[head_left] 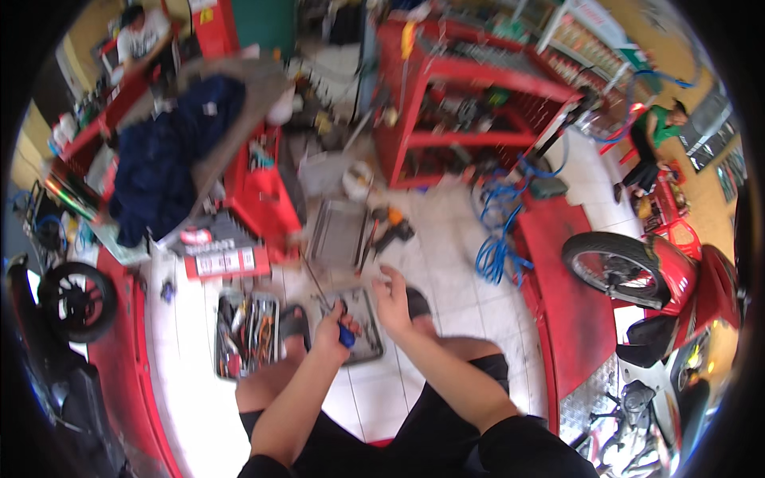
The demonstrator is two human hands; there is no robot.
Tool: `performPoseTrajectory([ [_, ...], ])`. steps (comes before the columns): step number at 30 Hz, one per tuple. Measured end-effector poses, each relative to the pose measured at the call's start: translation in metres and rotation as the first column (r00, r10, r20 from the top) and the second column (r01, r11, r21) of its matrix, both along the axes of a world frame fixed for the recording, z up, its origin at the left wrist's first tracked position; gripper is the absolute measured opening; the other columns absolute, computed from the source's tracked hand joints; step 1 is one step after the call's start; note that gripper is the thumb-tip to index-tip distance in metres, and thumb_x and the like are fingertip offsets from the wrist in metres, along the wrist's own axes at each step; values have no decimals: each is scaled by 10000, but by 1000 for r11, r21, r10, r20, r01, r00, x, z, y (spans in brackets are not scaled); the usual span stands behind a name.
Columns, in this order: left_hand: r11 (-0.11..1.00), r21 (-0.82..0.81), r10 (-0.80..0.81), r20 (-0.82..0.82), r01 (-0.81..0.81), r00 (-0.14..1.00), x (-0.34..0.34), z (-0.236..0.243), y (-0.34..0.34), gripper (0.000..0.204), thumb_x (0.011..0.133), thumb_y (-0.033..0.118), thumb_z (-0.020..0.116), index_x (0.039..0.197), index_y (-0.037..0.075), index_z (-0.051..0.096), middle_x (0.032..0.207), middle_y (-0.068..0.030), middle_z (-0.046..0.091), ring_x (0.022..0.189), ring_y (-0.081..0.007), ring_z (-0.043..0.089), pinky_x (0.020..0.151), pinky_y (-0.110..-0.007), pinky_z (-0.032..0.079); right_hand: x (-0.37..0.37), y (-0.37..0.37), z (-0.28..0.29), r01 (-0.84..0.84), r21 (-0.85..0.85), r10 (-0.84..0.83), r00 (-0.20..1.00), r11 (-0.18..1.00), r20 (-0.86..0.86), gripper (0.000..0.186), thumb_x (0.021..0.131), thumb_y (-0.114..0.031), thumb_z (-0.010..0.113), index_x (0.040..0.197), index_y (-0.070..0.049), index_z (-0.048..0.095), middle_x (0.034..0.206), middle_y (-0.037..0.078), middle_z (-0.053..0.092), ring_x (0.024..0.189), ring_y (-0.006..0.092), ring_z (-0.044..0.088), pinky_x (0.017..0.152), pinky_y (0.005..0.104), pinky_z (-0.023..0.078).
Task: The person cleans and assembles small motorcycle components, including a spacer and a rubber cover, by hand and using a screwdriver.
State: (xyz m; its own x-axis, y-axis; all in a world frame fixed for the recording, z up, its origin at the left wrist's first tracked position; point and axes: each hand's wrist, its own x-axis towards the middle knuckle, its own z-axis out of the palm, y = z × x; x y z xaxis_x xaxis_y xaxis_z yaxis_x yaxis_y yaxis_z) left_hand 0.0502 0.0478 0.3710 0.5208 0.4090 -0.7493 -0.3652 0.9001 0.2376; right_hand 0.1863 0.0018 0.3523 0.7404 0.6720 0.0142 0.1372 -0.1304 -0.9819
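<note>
My left hand [331, 331] is closed around the blue handle of a screwdriver [347, 336], whose thin shaft points up and away to the left. Beside it, my right hand [391, 301] is raised with its fingers apart and nothing visible in it. Both hands are above a shallow grey metal tray [368, 347] on the floor between my feet. Small parts seem to lie in that tray, too blurred to name. Left of my left foot stands a tool tray [219, 350] filled with several hand tools.
A dark rectangular tray [339, 231] and an orange-and-black cordless drill [392, 229] lie ahead. Blue hose [498, 259] is coiled at right, beside a red motorcycle [681, 279] on a red platform [562, 295]. A red tool cart [470, 143] stands beyond. Two people sit farther off.
</note>
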Motion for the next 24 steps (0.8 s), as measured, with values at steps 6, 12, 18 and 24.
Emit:
performPoseTrajectory([
  [6, 1000, -15, -23, -111, 22, 994, 15, 15, 2, 206, 974, 312, 550, 884, 137, 489, 685, 15, 412, 612, -158, 438, 602, -317, 397, -12, 13, 24, -168, -80, 141, 952, 982, -273, 456, 948, -263, 541, 1340, -60, 425, 1139, 136, 520, 1008, 184, 495, 853, 312, 436],
  [12, 999, -26, 19, -130, -22, 991, 3, 18, 12, 173, 963, 254, 576, 899, 120, 486, 664, 0, 442, 591, -176, 452, 620, -355, 424, 10, 13, 28, -133, -108, 65, 876, 985, -478, 445, 941, -305, 530, 1313, -64, 487, 1319, 62, 494, 1139, 175, 479, 924, 316, 410],
  [18, 998, -4, 59, -158, -60, 986, -2, 7, 14, 192, 969, 242, 558, 845, 130, 464, 637, 15, 419, 592, -164, 432, 614, -343, 406, 14, 8, 39, -94, -44, 56, 840, 995, -540, 452, 935, -297, 530, 1310, -48, 489, 1310, 74, 489, 1152, 168, 466, 916, 328, 410],
  [24, 998, 2, 57, -128, -57, 990, -3, 9, 6, 209, 966, 257, 562, 843, 126, 455, 644, 15, 422, 602, -169, 438, 631, -341, 410, 9, -2, 57, -51, -45, 13, 789, 998, -614, 488, 925, -308, 539, 1329, -45, 464, 1333, 84, 464, 1169, 186, 452, 933, 334, 394],
])
